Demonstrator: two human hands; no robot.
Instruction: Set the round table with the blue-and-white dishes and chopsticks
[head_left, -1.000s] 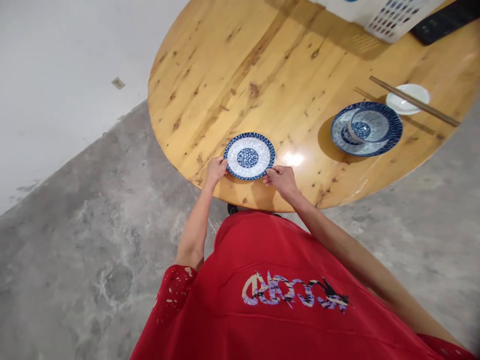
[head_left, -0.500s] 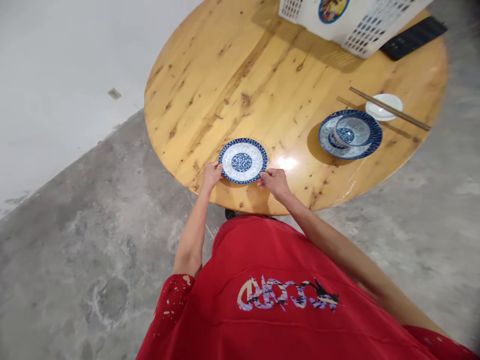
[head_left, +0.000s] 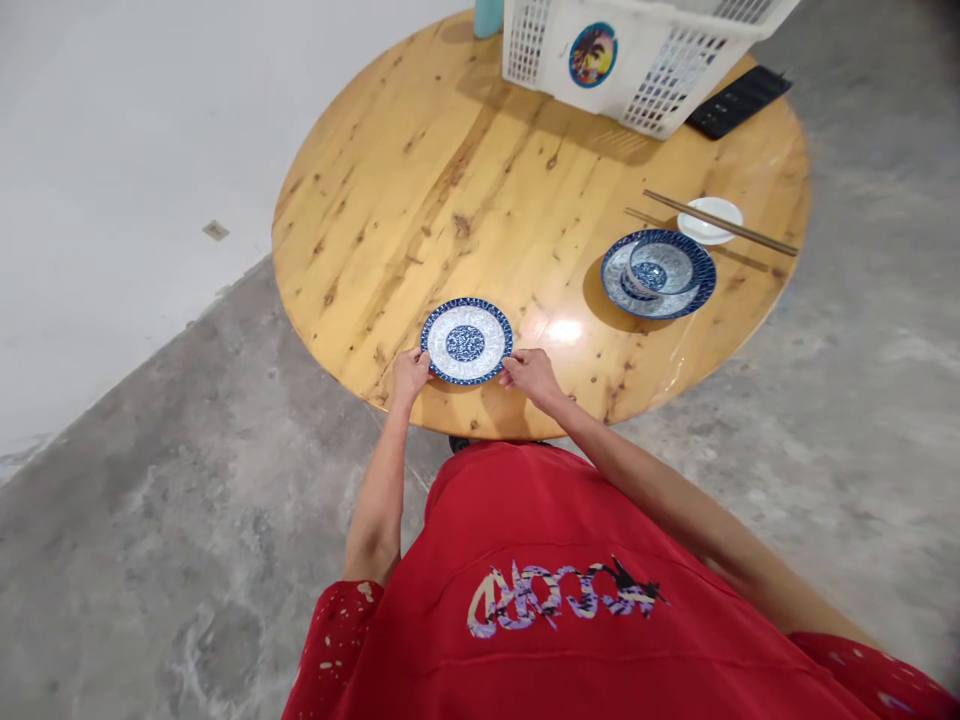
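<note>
A round blue-and-white patterned plate is at the near edge of the wooden table, in front of my body. My left hand pinches its left rim, with the thumb on top. On the opposite side, my right hand grips the lower right rim between thumb and fingers. The fingertips under the plate are hidden. Whether the plate rests on the wood or is slightly raised, I cannot tell.
The round wooden table bears a second blue-rimmed plate with a patterned bowl on it. Chopsticks lie across a small white dish. Farther back are a white basket, a black phone-like object and a turquoise item.
The view has shifted, so more of the basket and the turquoise item now show at the back. Both hands keep their hold on the plate's rim.
</note>
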